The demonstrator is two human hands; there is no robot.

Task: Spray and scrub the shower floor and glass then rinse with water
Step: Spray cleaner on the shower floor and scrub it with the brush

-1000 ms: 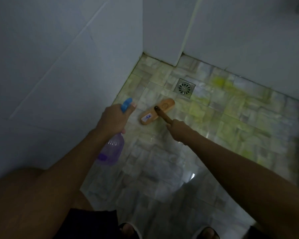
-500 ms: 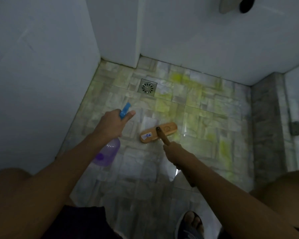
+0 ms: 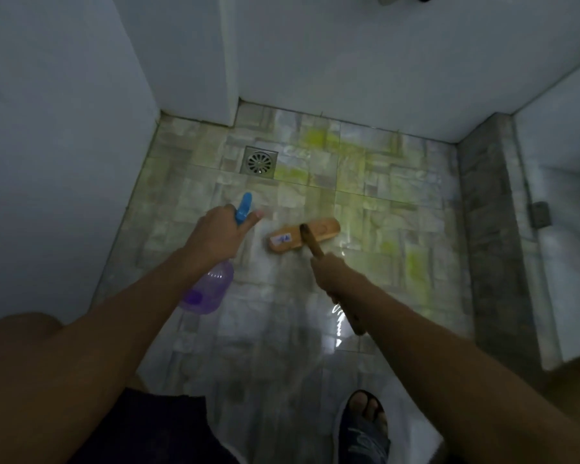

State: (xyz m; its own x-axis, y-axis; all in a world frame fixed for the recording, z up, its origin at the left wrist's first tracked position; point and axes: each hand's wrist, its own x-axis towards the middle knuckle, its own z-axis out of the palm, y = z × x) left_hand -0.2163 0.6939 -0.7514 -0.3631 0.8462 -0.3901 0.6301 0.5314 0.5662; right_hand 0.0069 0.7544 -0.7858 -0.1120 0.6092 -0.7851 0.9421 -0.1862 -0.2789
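Head view, looking down into a dim shower stall. The left hand [image 3: 215, 232] holds a spray bottle [image 3: 211, 286] by its neck, the grip wrapped round it below the blue trigger head [image 3: 243, 207], which points towards the far wall. One finger lies stretched out beside the nozzle. The bottle's clear purple body hangs under the wrist, above the left part of the shower floor [image 3: 382, 209].

The right hand [image 3: 332, 272] has its grip closed round the wooden handle [image 3: 310, 241] of a scrub brush [image 3: 325, 229]. The far end of the handle runs down to the brush head and its near end sticks out behind the wrist. The brush head is a wooden block with a small label. It sits flat on the tiles about midway across the floor, nearer than the drain [image 3: 259, 161].

The square metal drain lies near the far left corner of the floor. Yellow-green stains [image 3: 315, 139] spread over the pale stone-pattern tiles from the far edge to the right side. The near tiles are wet and shine with a reflection.

A grey stone kerb [image 3: 493, 246] borders the floor's right edge. Beyond it stands the glass panel [image 3: 566, 262], with a small metal fitting [image 3: 540, 214] on it. White walls [image 3: 64, 128] close the left and far sides. A foot in a dark sandal [image 3: 365, 426] stands at the near edge.
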